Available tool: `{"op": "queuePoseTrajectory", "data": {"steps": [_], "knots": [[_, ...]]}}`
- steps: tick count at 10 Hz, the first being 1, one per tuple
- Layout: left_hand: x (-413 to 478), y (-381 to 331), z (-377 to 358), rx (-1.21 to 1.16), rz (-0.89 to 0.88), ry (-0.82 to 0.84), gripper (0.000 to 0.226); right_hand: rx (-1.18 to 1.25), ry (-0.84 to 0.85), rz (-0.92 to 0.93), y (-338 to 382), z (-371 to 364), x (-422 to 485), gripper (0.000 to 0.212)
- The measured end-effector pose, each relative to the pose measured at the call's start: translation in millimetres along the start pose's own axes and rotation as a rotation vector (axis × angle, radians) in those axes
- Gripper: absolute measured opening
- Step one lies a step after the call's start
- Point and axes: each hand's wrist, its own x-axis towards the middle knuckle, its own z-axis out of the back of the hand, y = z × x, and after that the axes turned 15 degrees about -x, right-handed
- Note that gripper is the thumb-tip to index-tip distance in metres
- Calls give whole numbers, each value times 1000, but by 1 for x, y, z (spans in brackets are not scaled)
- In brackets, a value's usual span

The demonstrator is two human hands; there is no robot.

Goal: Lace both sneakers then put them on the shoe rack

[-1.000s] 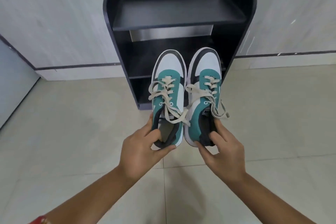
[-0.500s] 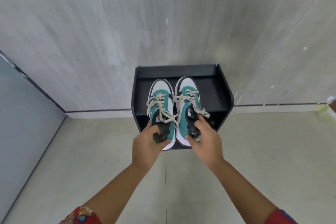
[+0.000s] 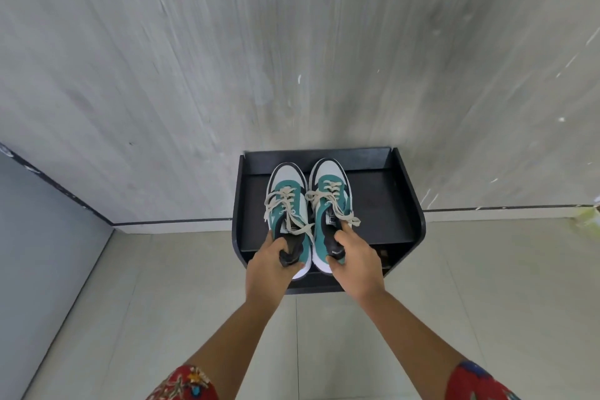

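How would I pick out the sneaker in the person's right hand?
Find the black shoe rack against the grey wall; two teal-and-white sneakers sit over its top shelf. The right sneaker is the one held by the right hand, its toe nearer the back wall.

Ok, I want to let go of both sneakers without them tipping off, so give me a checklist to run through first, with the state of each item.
1. Left sneaker laced: ok.
2. Right sneaker laced: ok.
3. Both toes over the rack top shelf, pointing at the wall: ok.
4. Soles resting flat on the shelf: cannot tell.
5. Heels fully on the shelf: not ok, they reach past its front edge.
6. Left hand and right hand each grip a heel: ok.
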Motion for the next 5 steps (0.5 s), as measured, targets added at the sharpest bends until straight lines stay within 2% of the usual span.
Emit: {"op": "queuePoseTrajectory", "data": {"steps": [1, 2, 3, 4, 5], "knots": [[-2, -3, -1, 8, 27, 4, 29, 34, 16, -12, 0, -2, -5, 23], [-2, -10, -1, -12, 62, 23, 39, 93, 41, -58, 3, 2, -5, 35], [-5, -15, 3, -80, 92, 80, 77, 190, 123, -143, 8, 13, -10, 68], [-17, -38, 13, -94, 120, 25, 79, 269, 165, -226, 15, 37, -17, 74], [-36, -71, 30, -119, 153, -65, 54, 360, 123, -306, 25, 68, -28, 47]]}}
